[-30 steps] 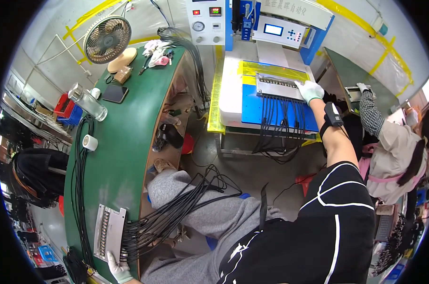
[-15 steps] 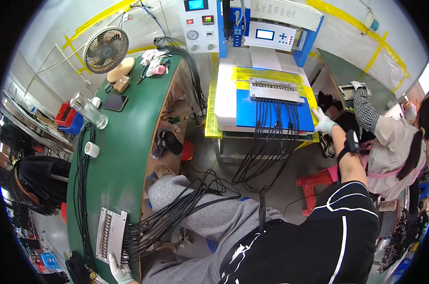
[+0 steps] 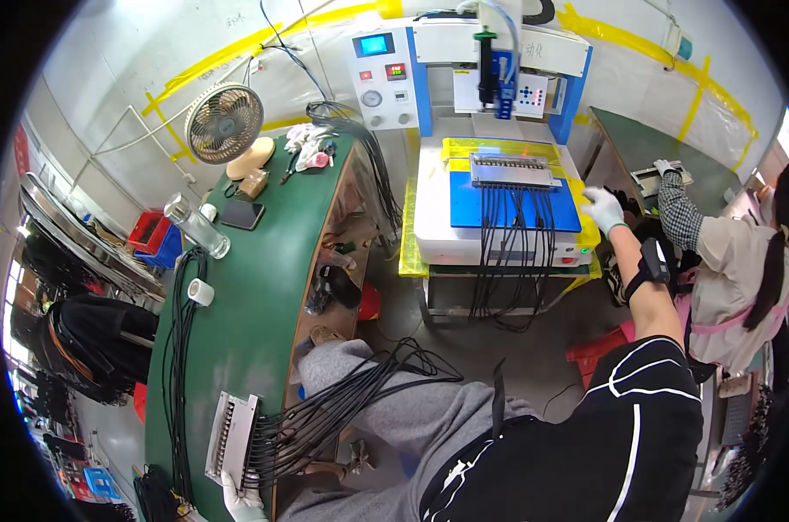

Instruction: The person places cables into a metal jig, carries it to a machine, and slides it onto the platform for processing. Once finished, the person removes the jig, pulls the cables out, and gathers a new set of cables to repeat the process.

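My left hand [image 3: 241, 499], in a white glove, grips the near end of a silver metal fixture [image 3: 232, 442] on the green table's edge. A row of terminals runs along that fixture, and many black cables [image 3: 351, 404] trail from it across my lap. My right hand [image 3: 603, 209], also gloved, is raised with fingers apart by the right edge of the machine's bed, holding nothing. A similar silver fixture [image 3: 514, 171] lies on the blue plate [image 3: 471, 213] there, its black cables hanging over the front. Above it is the machine's blue-and-black tool head [image 3: 497, 76].
The green table [image 3: 247, 322] bears a fan [image 3: 225, 123], a glass bottle [image 3: 197, 226], a phone [image 3: 242, 214], a white tape roll [image 3: 200, 292] and a cable bundle [image 3: 179, 374]. At right, a co-worker's checked sleeve [image 3: 678, 211] reaches over another table. A red stool [image 3: 596, 355] stands below.
The tool head has moved right, over the fixture on the blue plate. My right hand has lifted slightly away from the bed. The hanging cables fall straighter. My left hand keeps its grip.
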The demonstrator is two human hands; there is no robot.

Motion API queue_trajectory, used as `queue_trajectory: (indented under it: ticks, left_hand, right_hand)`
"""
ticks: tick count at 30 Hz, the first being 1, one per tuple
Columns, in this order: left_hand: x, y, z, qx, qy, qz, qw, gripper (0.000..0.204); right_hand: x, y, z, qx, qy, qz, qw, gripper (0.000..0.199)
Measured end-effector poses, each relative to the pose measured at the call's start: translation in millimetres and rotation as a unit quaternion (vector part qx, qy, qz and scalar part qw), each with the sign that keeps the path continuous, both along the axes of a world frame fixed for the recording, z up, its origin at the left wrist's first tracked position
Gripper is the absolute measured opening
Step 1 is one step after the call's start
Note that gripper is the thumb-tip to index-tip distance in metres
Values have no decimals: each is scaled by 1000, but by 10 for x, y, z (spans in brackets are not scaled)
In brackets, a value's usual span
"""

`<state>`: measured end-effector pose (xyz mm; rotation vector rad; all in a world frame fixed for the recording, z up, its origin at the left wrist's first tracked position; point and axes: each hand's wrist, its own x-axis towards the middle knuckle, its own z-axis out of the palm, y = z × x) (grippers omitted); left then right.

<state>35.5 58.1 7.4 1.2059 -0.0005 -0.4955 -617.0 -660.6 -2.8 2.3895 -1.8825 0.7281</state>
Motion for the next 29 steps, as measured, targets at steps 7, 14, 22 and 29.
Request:
queue_trajectory:
  ticks: [7,14,22,29]
  left_hand:
    - [-229,-195,280,69,36,24,997,63]
    - [-481,-476,510,104,26,42,993,65]
    - [-256,-210,323,82,65,15,994,71]
    - [-246,-235,103,44,-108,-88,989,64]
  right_hand:
    - [1459,-149,381,137,-160,132,969,29]
    - [2061,-400,329,156,132,-48,978,42]
    - [2118,-626,46,144,54,-81,985,43]
    - [2404,-173,745,120,1,-15,993,53]
